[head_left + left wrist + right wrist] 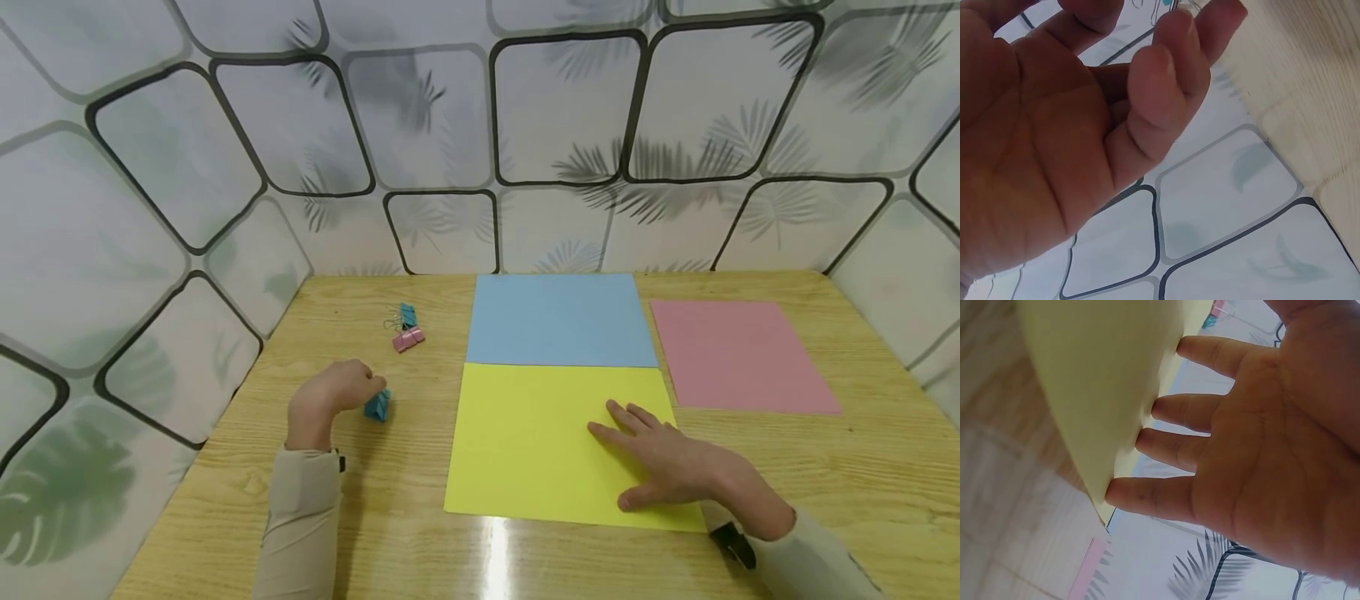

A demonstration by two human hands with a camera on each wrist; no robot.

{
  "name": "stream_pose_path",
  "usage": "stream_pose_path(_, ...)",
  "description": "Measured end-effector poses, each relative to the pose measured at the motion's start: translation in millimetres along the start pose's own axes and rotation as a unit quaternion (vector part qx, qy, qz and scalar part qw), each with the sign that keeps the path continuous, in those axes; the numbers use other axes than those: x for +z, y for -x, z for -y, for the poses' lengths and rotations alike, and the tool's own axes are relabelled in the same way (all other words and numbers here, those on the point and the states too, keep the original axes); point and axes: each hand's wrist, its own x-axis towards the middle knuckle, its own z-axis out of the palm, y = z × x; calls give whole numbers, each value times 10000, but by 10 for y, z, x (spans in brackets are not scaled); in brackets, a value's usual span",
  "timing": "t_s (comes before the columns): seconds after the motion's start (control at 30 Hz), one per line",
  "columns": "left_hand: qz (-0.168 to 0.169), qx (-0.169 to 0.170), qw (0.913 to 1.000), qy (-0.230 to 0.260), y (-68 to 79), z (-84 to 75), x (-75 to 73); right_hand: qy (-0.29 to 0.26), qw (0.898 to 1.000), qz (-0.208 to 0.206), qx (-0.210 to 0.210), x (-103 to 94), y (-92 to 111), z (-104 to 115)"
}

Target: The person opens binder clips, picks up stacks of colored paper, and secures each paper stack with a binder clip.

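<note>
At the left of the table, my left hand pinches a blue binder clip with its fingertips. In the left wrist view the fingers of the left hand are curled, and that clip is mostly hidden. My right hand lies on a yellow sheet with its fingers spread. The right wrist view shows the fingertips of the right hand pressing on the yellow sheet. Beyond the yellow sheet is a blue sheet, meeting it edge to edge.
Another blue binder clip and a pink binder clip lie together beyond my left hand. A pink sheet is at the right on the wooden table. Patterned cloth walls stand at the back and sides.
</note>
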Motion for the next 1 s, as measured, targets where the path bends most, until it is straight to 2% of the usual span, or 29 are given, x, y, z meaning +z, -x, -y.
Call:
stream_pose_path(0.1, 51, 78, 9993, 354, -11, 25, -2, -7, 10000, -17, -13, -2, -7, 4)
stream_pose_path(0.17, -90, 143, 9968, 780, -11, 47, -19, 2, 10000, -37, -14, -3, -10, 6)
stream_pose_path(0.27, -497, 216, 9840, 1695, -7, 87, -56, 15, 10000, -66, 7, -3, -12, 7)
stream_pose_path(0.33, -770, 226, 9683, 2367, -2, 107, -85, 9, 10000, -71, 5, 1, -13, 6)
stream_pose_path(0.4, -884, 287, 9490, 3013, -9, 119, -109, 4, 10000, -74, -3, 4, -11, 6)
stream_pose_path(0.6, -761, 644, 8811, 4624, -99, 131, -134, 32, 9999, -84, -50, 9, -9, -1)
stream_pose_path(0.67, -745, 724, 8642, 4923, -122, 133, -128, 24, 10000, -69, -37, 7, -9, -4)
stream_pose_path(0.87, -875, 844, 8278, 5477, -158, 132, -108, 1, 10000, -52, 11, 2, -10, -3)
stream_pose_path(1.0, -933, 945, 8171, 5610, -176, 142, -88, 19, 10000, -76, 1, 1, -11, 5)
